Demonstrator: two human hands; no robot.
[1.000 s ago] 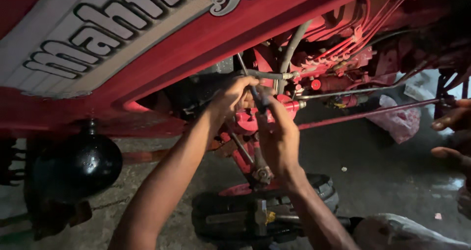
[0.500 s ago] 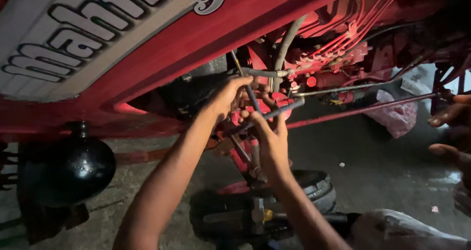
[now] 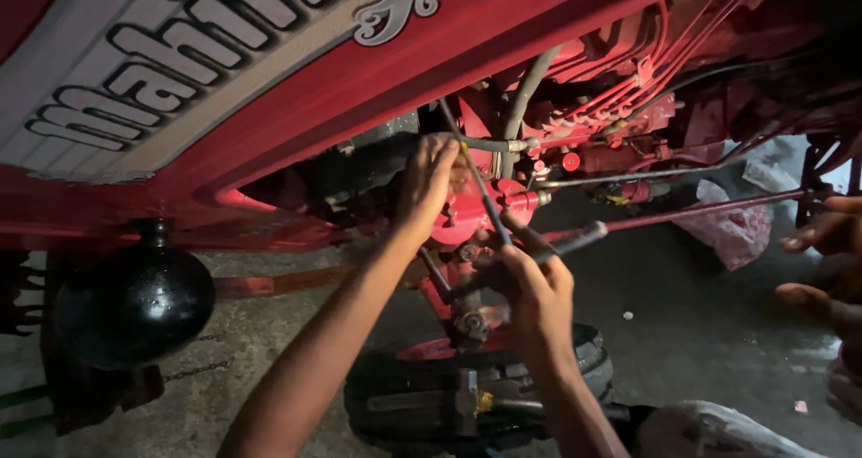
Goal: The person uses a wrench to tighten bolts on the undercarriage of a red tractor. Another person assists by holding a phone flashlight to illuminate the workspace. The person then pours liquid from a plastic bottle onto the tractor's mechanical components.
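The left hand [image 3: 429, 181] presses its fingers on the red engine [image 3: 476, 211] under the hood [image 3: 377, 81]. The right hand [image 3: 532, 283] grips a metal tool [image 3: 575, 239], just beside the engine.

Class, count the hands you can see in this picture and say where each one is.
4. The left hand reaches into the red engine; the right hand grips a tool below it. Two more, another person's, are at the right edge. Others may be hidden.

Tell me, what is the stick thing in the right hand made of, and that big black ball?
The tool in the right hand looks like bare grey metal, dull with faint shine. The black ball looks glossy, perhaps painted metal or plastic; bright reflections show, but the material stays uncertain.
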